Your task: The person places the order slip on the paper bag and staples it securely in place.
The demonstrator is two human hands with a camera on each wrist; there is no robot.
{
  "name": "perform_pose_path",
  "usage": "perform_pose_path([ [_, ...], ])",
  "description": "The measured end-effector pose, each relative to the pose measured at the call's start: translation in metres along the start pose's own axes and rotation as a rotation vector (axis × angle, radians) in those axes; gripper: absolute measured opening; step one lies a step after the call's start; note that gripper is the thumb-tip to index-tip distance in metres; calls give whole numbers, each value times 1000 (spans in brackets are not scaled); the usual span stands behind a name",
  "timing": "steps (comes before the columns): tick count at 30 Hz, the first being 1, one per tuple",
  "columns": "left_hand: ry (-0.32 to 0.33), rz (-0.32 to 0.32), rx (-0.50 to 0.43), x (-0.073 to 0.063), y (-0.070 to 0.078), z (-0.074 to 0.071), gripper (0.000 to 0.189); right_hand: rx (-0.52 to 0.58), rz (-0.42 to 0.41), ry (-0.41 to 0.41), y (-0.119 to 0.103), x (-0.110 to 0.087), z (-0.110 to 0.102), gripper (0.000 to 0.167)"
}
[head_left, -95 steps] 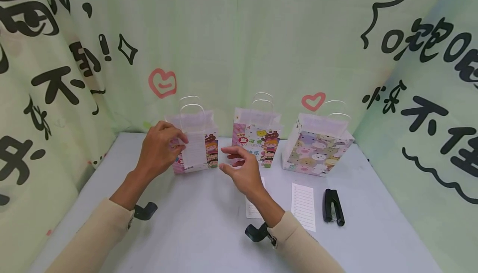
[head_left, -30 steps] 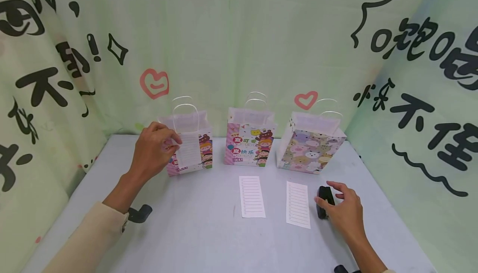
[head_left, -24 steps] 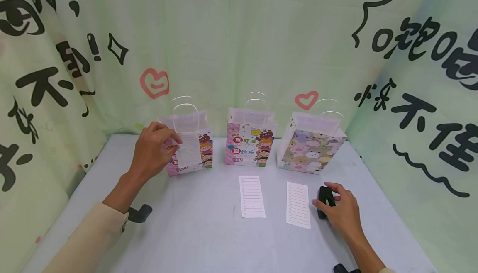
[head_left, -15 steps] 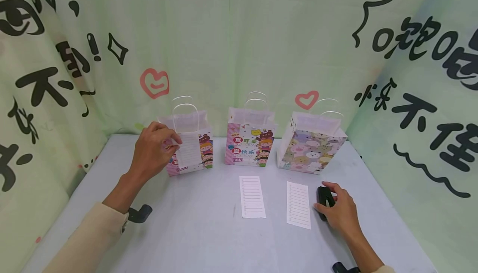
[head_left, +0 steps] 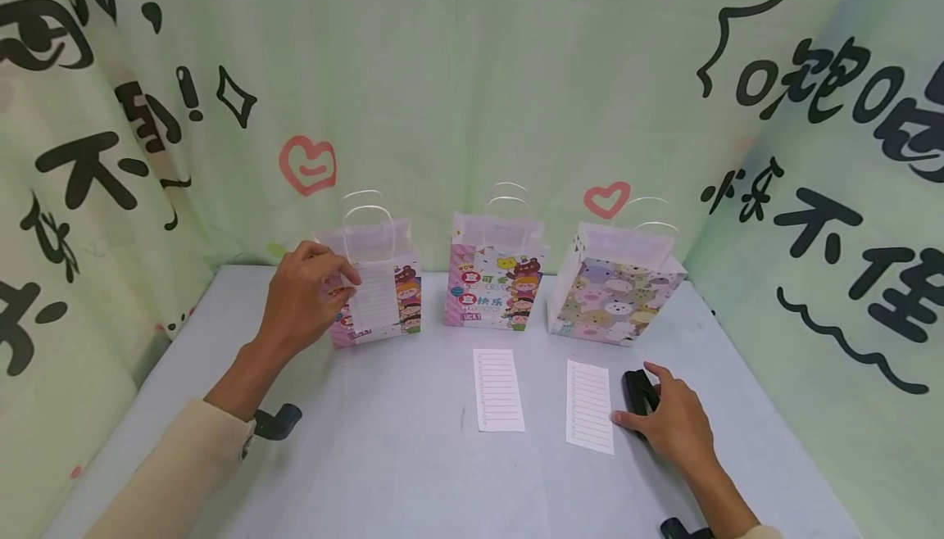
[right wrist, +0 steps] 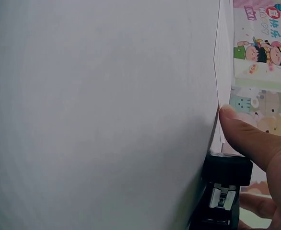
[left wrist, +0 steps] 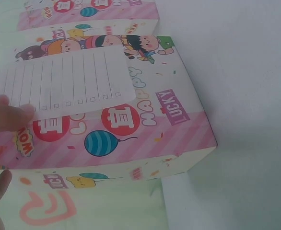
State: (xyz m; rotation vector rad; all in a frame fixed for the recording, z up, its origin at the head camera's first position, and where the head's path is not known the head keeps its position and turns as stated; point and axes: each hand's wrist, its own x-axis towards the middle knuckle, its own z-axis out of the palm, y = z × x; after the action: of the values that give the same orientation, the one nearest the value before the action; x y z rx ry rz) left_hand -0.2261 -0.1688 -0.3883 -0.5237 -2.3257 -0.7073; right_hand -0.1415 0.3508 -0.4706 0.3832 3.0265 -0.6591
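Observation:
My left hand (head_left: pixel 306 293) pinches a lined paper card (head_left: pixel 374 297) at its left edge, holding it against the front of the left gift bag (head_left: pixel 408 310). The left wrist view shows the thumb on the card (left wrist: pixel 73 79), with fingertips behind the bag's top edge. My right hand (head_left: pixel 674 424) is at a black stapler (head_left: pixel 636 387) on the table, thumb spread to one side and fingers on the other. In the right wrist view the thumb (right wrist: pixel 248 139) stands apart from the stapler (right wrist: pixel 227 172), its tip by a card's edge.
Two more paper gift bags, a pink one (head_left: pixel 494 285) and an animal-print one (head_left: pixel 615 297), stand to the right. Two lined cards, one in the middle (head_left: pixel 498 391) and one farther right (head_left: pixel 590 408), lie on the white table (head_left: pixel 413 465). A printed curtain (head_left: pixel 472 72) hangs behind.
My right hand has moved from beside the left bag to the stapler, which has turned slightly under the fingers. My left hand keeps holding the card against the bag.

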Motion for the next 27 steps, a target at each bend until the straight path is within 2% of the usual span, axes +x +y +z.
perform_pose_path([
  [9, 5, 2, 0, 0, 0, 0, 20, -65, 45, -30, -4, -1, -1, 103],
  [17, 5, 13, 8, 0, 1, 1, 19, 67, -13, 26, -19, -8, 0, 93],
  [27, 7, 14, 13, 0, 0, 1, 19, 175, -95, -14, -54, -16, -4, 90],
])
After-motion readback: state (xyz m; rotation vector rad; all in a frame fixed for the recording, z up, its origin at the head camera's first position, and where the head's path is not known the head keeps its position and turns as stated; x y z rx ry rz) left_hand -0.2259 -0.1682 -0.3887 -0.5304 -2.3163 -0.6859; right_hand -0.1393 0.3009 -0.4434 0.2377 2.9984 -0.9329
